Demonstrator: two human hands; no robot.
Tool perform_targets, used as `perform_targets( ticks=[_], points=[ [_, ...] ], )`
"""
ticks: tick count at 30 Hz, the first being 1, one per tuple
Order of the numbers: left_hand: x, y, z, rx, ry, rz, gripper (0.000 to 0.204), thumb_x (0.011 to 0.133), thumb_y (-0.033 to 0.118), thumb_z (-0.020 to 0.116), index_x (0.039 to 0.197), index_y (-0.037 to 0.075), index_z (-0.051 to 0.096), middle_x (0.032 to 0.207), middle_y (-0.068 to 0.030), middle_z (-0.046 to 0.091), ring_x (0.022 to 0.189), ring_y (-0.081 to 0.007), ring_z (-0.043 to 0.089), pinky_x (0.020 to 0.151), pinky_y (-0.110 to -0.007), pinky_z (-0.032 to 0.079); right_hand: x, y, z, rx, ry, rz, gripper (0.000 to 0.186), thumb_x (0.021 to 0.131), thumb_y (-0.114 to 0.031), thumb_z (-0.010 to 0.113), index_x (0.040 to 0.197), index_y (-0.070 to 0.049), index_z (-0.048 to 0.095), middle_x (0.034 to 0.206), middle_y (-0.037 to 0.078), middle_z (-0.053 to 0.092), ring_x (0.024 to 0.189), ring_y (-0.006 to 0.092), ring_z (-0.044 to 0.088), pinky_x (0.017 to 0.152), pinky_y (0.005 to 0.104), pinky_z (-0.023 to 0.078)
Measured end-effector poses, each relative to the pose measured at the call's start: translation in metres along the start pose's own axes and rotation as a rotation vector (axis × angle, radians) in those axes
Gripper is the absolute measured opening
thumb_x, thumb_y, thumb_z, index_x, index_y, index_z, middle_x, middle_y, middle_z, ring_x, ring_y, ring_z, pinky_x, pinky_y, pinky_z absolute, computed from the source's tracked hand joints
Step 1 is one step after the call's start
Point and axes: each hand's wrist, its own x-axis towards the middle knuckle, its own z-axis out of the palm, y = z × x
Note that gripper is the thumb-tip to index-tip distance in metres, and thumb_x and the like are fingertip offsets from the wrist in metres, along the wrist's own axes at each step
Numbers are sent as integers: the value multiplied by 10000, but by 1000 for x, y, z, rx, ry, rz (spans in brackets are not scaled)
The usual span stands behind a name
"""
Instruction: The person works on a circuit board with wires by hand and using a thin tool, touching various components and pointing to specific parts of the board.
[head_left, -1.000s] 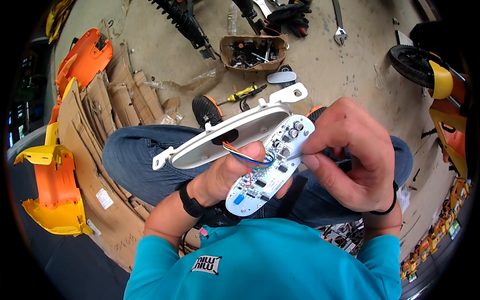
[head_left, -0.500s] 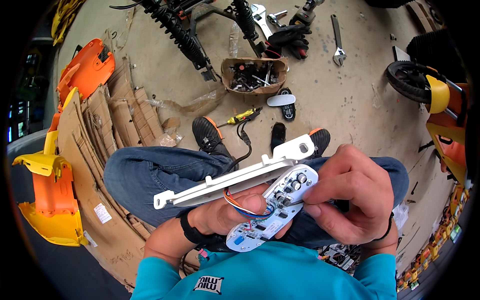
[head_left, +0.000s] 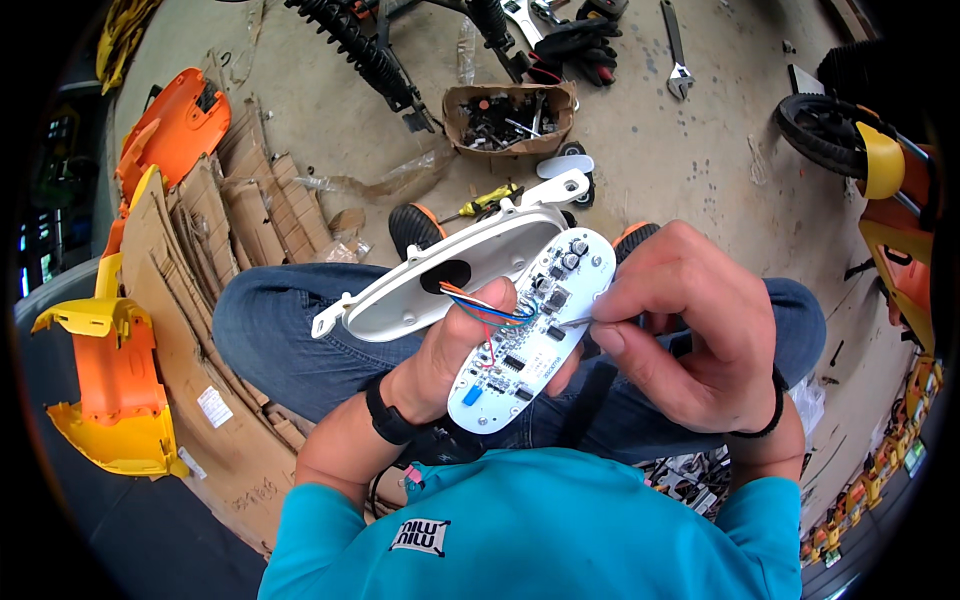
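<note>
My left hand (head_left: 455, 345) is closed around a long white circuit board (head_left: 535, 345) with rounded ends, its component side facing up. A bundle of coloured wires (head_left: 475, 303) runs from the board past my left thumb to a white oval plastic housing (head_left: 400, 310), tilted open behind the board. With thumb and forefinger pinched, my right hand (head_left: 690, 335) is at the board's right edge. A thin metallic sliver (head_left: 575, 323) pokes from that pinch over the components; its kind is too small to make out.
Ahead on the floor stands a cardboard box (head_left: 462, 140) of small hardware, near a yellow-handled tool (head_left: 485, 200) and an adjustable wrench (head_left: 675, 50). Flattened cardboard (head_left: 180, 330) and orange and yellow plastic panels (head_left: 110, 390) lie at the left; a black wheel (head_left: 820, 135) is at right.
The board and housing have tipped, so more of the housing's hollow inside and the board's face show. Both hands have shifted slightly farther away; the right pinch stays at the board's edge.
</note>
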Motion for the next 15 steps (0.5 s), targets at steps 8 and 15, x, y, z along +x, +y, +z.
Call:
perform_targets(
  ticks=[8,15],
  points=[
    [4,-9,-6,-206,-195,97,762,961,668,283,1236,6,541,827,-96,648,717,-111,591,622,-231,449,-2,2,1,-34,9,-7,148,771,-11,727,898,-37,655,827,52,618,666,139,534,523,235,383],
    [5,-11,-9,-182,-189,121,800,940,701,311,1261,-3,516,847,-101,645,732,-108,589,632,-223,450,-1,4,3,-52,21,-9,160,768,-6,735,900,-30,648,823,57,619,668,142,536,527,239,387]
  ],
)
